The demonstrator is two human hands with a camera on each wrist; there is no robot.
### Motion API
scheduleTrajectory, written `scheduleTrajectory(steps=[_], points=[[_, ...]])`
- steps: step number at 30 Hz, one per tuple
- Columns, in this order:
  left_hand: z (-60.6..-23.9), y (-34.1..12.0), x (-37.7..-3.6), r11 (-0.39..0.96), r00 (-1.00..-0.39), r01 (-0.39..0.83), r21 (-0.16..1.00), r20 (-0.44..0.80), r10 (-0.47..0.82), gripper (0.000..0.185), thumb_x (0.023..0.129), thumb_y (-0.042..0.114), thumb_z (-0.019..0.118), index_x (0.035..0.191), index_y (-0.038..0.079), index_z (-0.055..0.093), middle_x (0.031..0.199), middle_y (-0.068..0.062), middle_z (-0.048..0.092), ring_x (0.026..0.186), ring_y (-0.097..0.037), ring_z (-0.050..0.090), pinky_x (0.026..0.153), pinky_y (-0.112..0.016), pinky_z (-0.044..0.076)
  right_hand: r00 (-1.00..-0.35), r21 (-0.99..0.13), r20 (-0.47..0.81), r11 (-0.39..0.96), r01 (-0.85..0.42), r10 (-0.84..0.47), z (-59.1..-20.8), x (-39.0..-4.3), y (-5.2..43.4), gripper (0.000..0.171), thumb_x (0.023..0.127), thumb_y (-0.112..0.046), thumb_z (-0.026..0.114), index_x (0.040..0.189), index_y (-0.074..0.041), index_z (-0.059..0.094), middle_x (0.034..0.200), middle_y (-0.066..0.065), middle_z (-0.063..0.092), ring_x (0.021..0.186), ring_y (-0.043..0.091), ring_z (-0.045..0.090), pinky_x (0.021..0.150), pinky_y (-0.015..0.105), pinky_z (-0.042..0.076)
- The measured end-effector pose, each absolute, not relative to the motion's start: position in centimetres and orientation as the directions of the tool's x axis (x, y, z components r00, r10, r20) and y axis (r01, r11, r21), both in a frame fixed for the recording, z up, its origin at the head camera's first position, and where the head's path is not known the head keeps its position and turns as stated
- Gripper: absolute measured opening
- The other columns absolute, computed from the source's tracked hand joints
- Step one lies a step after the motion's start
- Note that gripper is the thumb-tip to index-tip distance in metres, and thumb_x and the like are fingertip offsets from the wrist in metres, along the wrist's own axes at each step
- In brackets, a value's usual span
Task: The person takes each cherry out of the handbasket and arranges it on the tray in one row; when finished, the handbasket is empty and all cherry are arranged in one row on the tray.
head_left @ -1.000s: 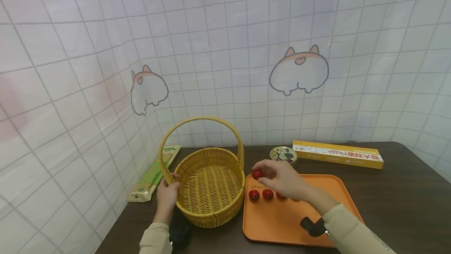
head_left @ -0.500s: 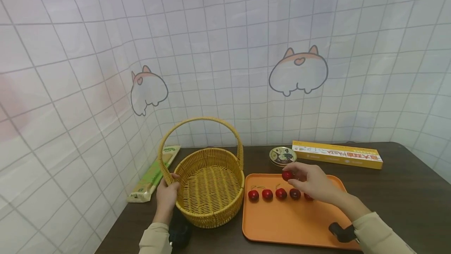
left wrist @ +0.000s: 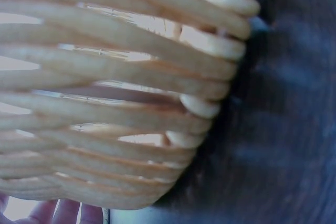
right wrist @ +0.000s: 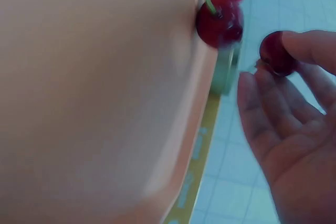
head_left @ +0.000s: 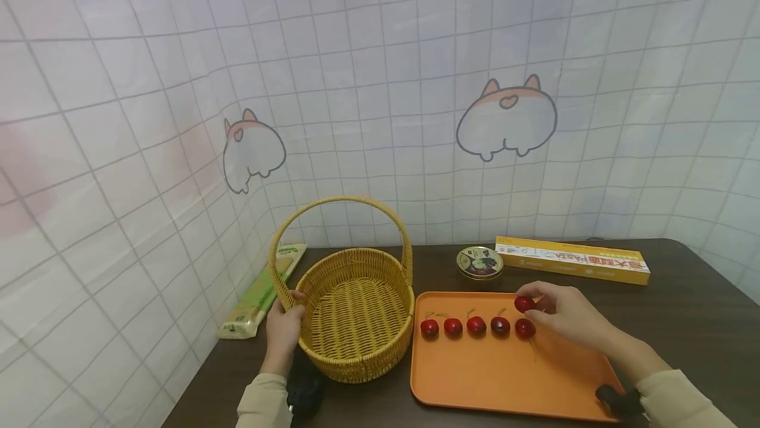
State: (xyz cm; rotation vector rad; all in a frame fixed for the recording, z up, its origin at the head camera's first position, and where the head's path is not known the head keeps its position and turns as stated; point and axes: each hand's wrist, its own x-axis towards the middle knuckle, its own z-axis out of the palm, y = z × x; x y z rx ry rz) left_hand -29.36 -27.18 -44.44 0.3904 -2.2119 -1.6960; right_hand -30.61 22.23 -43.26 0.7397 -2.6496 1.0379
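My left hand (head_left: 283, 327) sits low at the near left, its forearm in a pale beige sleeve (head_left: 262, 403) running straight up from the bottom edge, a dark wrist strap just beside the cuff. Its fingers curl round the wall of the woven yellow wicker basket (head_left: 356, 312), the thumb hooked over the rim; from the left wrist view I only catch a few fingertips (left wrist: 52, 212) at the bottom edge. My right hand (head_left: 567, 320) reaches in from the lower right, forearm angled up and leftward, palm facing left. Its thumb and fingertips pinch a small dark red cherry (head_left: 524, 304), the remaining fingers loosely bent beneath it.
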Motion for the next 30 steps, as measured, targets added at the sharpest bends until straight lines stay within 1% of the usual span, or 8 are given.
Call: scheduleTrajectory(steps=[2, 9, 13, 16, 18, 23, 27, 30], points=[[-44.4, -27.1, -29.4, 0.253, -0.910, -0.018, 0.967, 0.089, -0.405, 0.034, 0.087, 0.005, 0.046, 0.120, 0.004, 0.053, 0.126, -0.019, 0.053, 0.090, -0.030, 0.043, 0.075, -0.040, 0.032, -0.858, -0.576, 0.361, 0.636, -0.513, -0.365, -43.5, -30.6, 22.8, 0.031, 0.084, -0.013, 0.074, 0.114, -0.014, 0.065, 0.099, -0.005, 0.070, 0.079, 0.006, 0.064, 0.065, 0.026, 0.049], [-44.3, -27.0, -29.3, 0.244, -0.909, -0.013, 0.970, 0.090, -0.408, 0.033, 0.087, 0.003, 0.046, 0.119, 0.003, 0.054, 0.125, -0.019, 0.053, 0.089, -0.030, 0.043, 0.075, -0.040, 0.032, -0.867, -0.561, 0.376, 0.664, -0.494, -0.328, -44.0, -30.7, 24.2, 0.030, 0.082, -0.011, 0.076, 0.111, -0.016, 0.067, 0.096, -0.007, 0.070, 0.077, 0.004, 0.063, 0.067, 0.026, 0.050], [-44.3, -26.9, -29.3, 0.237, -0.906, -0.009, 0.971, 0.093, -0.414, 0.033, 0.086, 0.003, 0.046, 0.118, 0.003, 0.054, 0.123, -0.020, 0.053, 0.090, -0.030, 0.043, 0.075, -0.040, 0.031, -0.865, -0.566, 0.366, 0.655, -0.500, -0.344, -44.0, -30.8, 24.9, 0.034, 0.081, -0.009, 0.076, 0.113, -0.011, 0.066, 0.096, -0.004, 0.070, 0.077, 0.005, 0.064, 0.068, 0.026, 0.050], [-44.3, -26.9, -29.3, 0.233, -0.904, -0.009, 0.972, 0.092, -0.418, 0.033, 0.085, 0.002, 0.047, 0.118, 0.003, 0.055, 0.120, -0.019, 0.054, 0.088, -0.030, 0.042, 0.074, -0.040, 0.032, -0.869, -0.584, 0.328, 0.644, -0.494, -0.370, -43.8, -30.8, 25.4, 0.036, 0.080, -0.009, 0.077, 0.115, -0.008, 0.065, 0.097, -0.001, 0.071, 0.078, 0.005, 0.065, 0.068, 0.025, 0.049], [-44.3, -26.9, -29.4, 0.233, -0.903, -0.010, 0.972, 0.092, -0.420, 0.033, 0.085, 0.002, 0.047, 0.117, 0.003, 0.055, 0.114, -0.018, 0.053, 0.085, -0.029, 0.042, 0.073, -0.039, 0.032, -0.876, -0.599, 0.288, 0.641, -0.480, -0.387, -43.8, -30.8, 25.7, 0.037, 0.080, -0.010, 0.077, 0.115, -0.007, 0.065, 0.098, 0.001, 0.070, 0.078, 0.006, 0.065, 0.067, 0.025, 0.049], [-44.3, -26.9, -29.4, 0.242, -0.903, -0.011, 0.970, 0.095, -0.419, 0.033, 0.086, 0.003, 0.047, 0.118, 0.003, 0.055, 0.103, -0.015, 0.051, 0.079, -0.026, 0.040, 0.071, -0.038, 0.032, -0.877, -0.626, 0.202, 0.631, -0.457, -0.435, -43.9, -30.8, 26.1, 0.036, 0.080, -0.013, 0.077, 0.113, -0.007, 0.065, 0.101, 0.004, 0.068, 0.080, 0.007, 0.066, 0.065, 0.026, 0.050], [-44.3, -27.1, -29.4, 0.238, -0.910, -0.016, 0.971, 0.084, -0.406, 0.033, 0.087, 0.003, 0.045, 0.119, 0.004, 0.053, 0.110, -0.016, 0.051, 0.079, -0.026, 0.039, 0.071, -0.038, 0.031, -0.866, -0.628, 0.174, 0.624, -0.465, -0.469, -44.1, -31.0, 26.2, 0.034, 0.080, -0.014, 0.077, 0.111, -0.008, 0.066, 0.101, 0.003, 0.068, 0.081, 0.009, 0.066, 0.067, 0.026, 0.051], [-44.3, -27.1, -29.3, 0.229, -0.914, -0.019, 0.973, 0.076, -0.398, 0.033, 0.088, 0.003, 0.044, 0.120, 0.004, 0.052, 0.121, -0.017, 0.051, 0.082, -0.027, 0.039, 0.072, -0.039, 0.031, -0.857, -0.614, 0.162, 0.630, -0.475, -0.488, -44.3, -31.1, 26.2, 0.034, 0.079, -0.015, 0.078, 0.110, -0.009, 0.066, 0.101, 0.002, 0.068, 0.081, 0.009, 0.065, 0.069, 0.026, 0.051]])
